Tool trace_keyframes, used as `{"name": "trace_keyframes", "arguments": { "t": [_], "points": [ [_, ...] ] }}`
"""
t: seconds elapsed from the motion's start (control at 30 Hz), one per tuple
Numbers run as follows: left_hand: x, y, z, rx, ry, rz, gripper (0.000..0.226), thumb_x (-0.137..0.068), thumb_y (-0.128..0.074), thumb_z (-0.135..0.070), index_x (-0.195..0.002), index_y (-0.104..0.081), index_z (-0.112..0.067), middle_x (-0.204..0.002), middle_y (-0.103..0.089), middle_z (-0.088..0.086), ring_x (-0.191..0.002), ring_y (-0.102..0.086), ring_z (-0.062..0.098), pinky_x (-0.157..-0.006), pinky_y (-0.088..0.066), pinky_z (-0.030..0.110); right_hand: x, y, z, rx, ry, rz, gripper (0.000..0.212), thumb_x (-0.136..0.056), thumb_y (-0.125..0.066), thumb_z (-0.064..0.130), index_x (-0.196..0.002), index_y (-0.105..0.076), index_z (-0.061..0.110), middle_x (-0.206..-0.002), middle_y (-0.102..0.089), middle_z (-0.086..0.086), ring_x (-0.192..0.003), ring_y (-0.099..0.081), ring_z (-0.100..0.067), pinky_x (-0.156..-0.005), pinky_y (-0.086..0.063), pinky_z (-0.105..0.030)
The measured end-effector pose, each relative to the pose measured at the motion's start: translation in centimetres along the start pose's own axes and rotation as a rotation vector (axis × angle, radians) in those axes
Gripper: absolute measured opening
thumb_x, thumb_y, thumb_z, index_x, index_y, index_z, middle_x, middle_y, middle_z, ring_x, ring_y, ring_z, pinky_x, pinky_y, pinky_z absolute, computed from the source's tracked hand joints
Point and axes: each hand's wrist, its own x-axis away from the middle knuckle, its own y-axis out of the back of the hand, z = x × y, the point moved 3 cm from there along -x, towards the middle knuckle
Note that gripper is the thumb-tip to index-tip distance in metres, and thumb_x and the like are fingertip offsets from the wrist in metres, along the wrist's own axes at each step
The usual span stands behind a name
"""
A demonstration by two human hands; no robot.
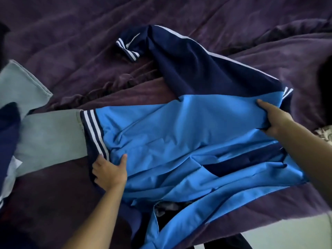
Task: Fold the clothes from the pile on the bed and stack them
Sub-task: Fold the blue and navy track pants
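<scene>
A track jacket [179, 133] lies spread across the purple bed, its body bright blue, its far sleeve and shoulder navy with white stripes. My left hand [109, 170] grips the jacket's striped navy hem at its left edge, thumb on the blue cloth. Over at the right side, my right hand [273, 117] pinches a fold of the blue fabric near the shoulder. The navy sleeve bends away toward the top, its striped cuff at the upper middle. The jacket's near edge hangs off the bed.
Pale grey-blue jeans [45, 133] lie at the left, partly under the jacket hem. A dark navy garment [9, 132] sits at the far left edge. The rumpled purple blanket [215, 18] covers the bed. Pale floor [287, 230] shows at the bottom right.
</scene>
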Motion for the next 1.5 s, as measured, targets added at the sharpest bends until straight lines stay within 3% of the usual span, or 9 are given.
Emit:
{"name": "trace_keyframes", "arguments": {
  "t": [0.17,0.27,0.37,0.47,0.67,1.03,1.2,1.33,1.5],
  "points": [
    [-2.4,1.9,-0.4,0.466,0.295,0.152,0.072,-0.068,-0.085,-0.03,-0.124,-0.051,0.001,-0.125,-0.058,0.019,-0.113,-0.056,0.034,-0.094,-0.048,0.044,1.6,-1.0,1.0,-0.064,-0.099,0.257,0.026,-0.084,-0.07,0.036,-0.099,-0.064,0.017,-0.083,-0.073,0.004,-0.071,-0.07,-0.01,-0.05,-0.055,-0.023],
    [-2.8,3.0,-2.0,0.571,0.289,0.473,0.02,-0.077,-0.076,-0.011,-0.076,-0.057,-0.007,-0.063,-0.066,0.005,-0.067,-0.062,0.023,-0.065,-0.047,0.031,3.3,-1.5,4.3,-0.182,-0.018,0.411,0.011,-0.083,-0.07,0.027,-0.084,-0.062,0.021,-0.076,-0.067,0.009,-0.071,-0.061,-0.001,-0.049,-0.048,-0.014],
    [-4.3,5.3,-3.8,0.708,0.193,0.473,0.007,-0.092,-0.06,-0.016,-0.089,-0.059,-0.01,-0.089,-0.065,0.008,-0.084,-0.062,0.022,-0.075,-0.047,0.034,4.6,-0.4,7.5,-0.289,0.065,0.463,0.04,-0.044,-0.091,0.018,-0.076,-0.067,0.018,-0.072,-0.068,0.01,-0.067,-0.063,0.0,-0.05,-0.046,-0.009],
    [-6.6,7.5,-3.6,0.974,0.266,0.263,0.033,-0.098,-0.05,-0.029,-0.128,-0.054,-0.015,-0.127,-0.059,0.006,-0.11,-0.058,0.023,-0.09,-0.048,0.04,4.7,1.1,8.3,-0.293,0.069,0.331,0.016,-0.076,-0.076,0.014,-0.083,-0.062,0.016,-0.064,-0.068,0.007,-0.056,-0.065,-0.002,-0.049,-0.046,-0.01],
    [-2.9,2.7,-2.3,0.694,0.064,0.609,0.012,-0.085,-0.068,-0.025,-0.083,-0.058,-0.018,-0.084,-0.058,0.003,-0.069,-0.055,0.016,-0.054,-0.048,0.026,1.8,3.8,2.4,-0.036,-0.101,0.206,0.023,-0.1,-0.046,0.018,-0.077,-0.049,0.015,-0.041,-0.052,0.004,-0.033,-0.049,-0.002,-0.038,-0.041,-0.01],
    [-4.2,10.7,-7.3,0.497,-0.201,-0.258,0.037,-0.102,-0.034,-0.017,-0.116,-0.053,0.012,-0.122,-0.055,0.031,-0.11,-0.052,0.04,-0.086,-0.03,0.038,1.4,5.0,2.9,-0.131,0.093,-0.001,0.016,-0.096,-0.053,0.014,-0.081,-0.051,0.017,-0.06,-0.052,0.002,-0.033,-0.044,-0.004,-0.032,-0.029,-0.013],
    [-4.6,8.1,-5.2,0.796,0.22,0.364,0.045,-0.094,-0.048,-0.05,-0.118,-0.06,-0.014,-0.107,-0.066,0.003,-0.092,-0.064,0.023,-0.076,-0.052,0.037,1.3,5.1,2.4,0.008,0.099,-0.044,0.023,-0.097,-0.049,0.011,-0.075,-0.049,0.018,-0.064,-0.042,0.003,-0.027,-0.034,0.0,-0.031,-0.023,-0.009],
    [-1.4,6.6,-2.6,0.42,0.168,0.934,0.044,-0.072,-0.075,-0.03,-0.107,-0.069,-0.004,-0.099,-0.072,0.017,-0.075,-0.07,0.027,-0.064,-0.058,0.036,0.0,5.6,0.1,0.174,0.097,-0.074,0.024,-0.097,-0.054,0.016,-0.073,-0.049,0.016,-0.062,-0.048,-0.003,-0.025,-0.038,-0.001,-0.029,-0.025,-0.008],
    [-3.7,5.8,-0.7,0.625,0.196,0.73,0.018,-0.093,-0.058,-0.022,-0.109,-0.061,-0.015,-0.103,-0.066,0.01,-0.084,-0.064,0.026,-0.072,-0.054,0.043,0.1,5.4,0.4,0.192,0.151,-0.107,0.021,-0.093,-0.06,0.02,-0.075,-0.053,0.014,-0.051,-0.054,-0.005,-0.025,-0.042,-0.005,-0.03,-0.03,-0.011]
  ]
}}
